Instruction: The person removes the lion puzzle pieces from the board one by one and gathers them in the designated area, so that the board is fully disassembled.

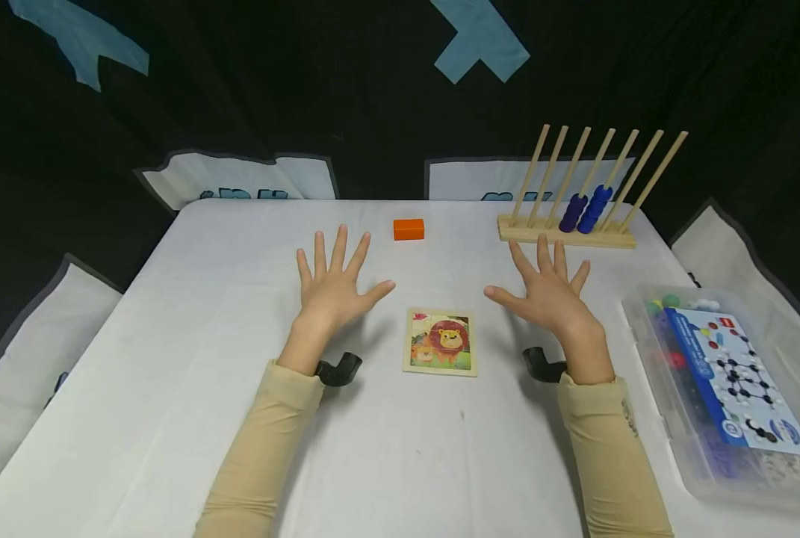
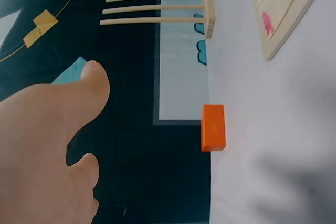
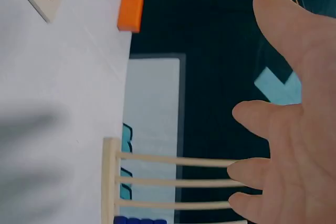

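Lying flat on the tabletop [image 1: 171,388], between left hand [image 1: 335,294] and right hand [image 1: 553,294], nearer the wrists than the fingertips: a lion puzzle [image 1: 440,341] in a pale frame [image 1: 473,345]. Touched by neither thumb. Probably light and stiff, with a smooth face likely to slide under a fingertip; possibly made of loose pieces — hard to tell here — so safest kept level. Best taken by opposite edges of the frame, thumb on one side and fingers on the other, rather than pressed on the picture. Fingers of both hands spread and straight, holding nothing, raised above the tabletop. Off the left index fingertip, toward the middle: an orange block [image 1: 408,229], apart from both hands. Beyond the right fingertips, an abacus [image 1: 584,239] with blue and purple beads [image 1: 594,209]. Outward of the right little finger — a clear box [image 1: 655,373] bearing a booklet [image 1: 739,381].
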A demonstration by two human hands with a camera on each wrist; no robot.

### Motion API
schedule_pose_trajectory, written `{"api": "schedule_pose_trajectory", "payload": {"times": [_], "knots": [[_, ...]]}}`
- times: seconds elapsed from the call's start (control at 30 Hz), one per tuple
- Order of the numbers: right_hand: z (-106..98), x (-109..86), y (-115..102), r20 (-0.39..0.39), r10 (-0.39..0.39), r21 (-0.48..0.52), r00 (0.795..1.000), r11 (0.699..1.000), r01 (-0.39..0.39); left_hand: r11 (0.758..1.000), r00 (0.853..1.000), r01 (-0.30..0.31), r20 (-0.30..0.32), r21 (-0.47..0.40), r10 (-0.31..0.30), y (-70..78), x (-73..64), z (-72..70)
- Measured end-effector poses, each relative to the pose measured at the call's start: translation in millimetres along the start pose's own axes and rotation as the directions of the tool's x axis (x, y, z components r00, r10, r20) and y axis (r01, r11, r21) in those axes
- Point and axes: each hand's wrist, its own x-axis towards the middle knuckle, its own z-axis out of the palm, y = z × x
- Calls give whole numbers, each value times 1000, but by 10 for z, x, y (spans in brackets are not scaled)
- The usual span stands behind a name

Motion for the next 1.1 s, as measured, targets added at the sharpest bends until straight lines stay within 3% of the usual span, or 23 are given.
{"api": "schedule_pose_trajectory", "payload": {"times": [0.2,0.4,0.7,0.87,1.0,1.1], "knots": [[177,70,-199,42,-102,-56,994,993,105,999,993,-52,102,4,51,93,7,101],[413,82,-419,138,-261,-63,955,960,271,995,972,-97,218,16,91,188,-16,218],[688,88,-534,241,-342,-24,908,933,358,983,907,-181,385,-10,171,282,-62,349],[809,102,-548,257,-390,-22,884,912,409,983,878,-184,450,-1,165,296,-85,421],[863,99,-554,251,-409,-35,877,902,430,985,849,-171,509,13,140,294,-81,474],[885,99,-555,234,-408,-65,883,899,432,987,842,-158,525,18,125,297,-71,492]]}}
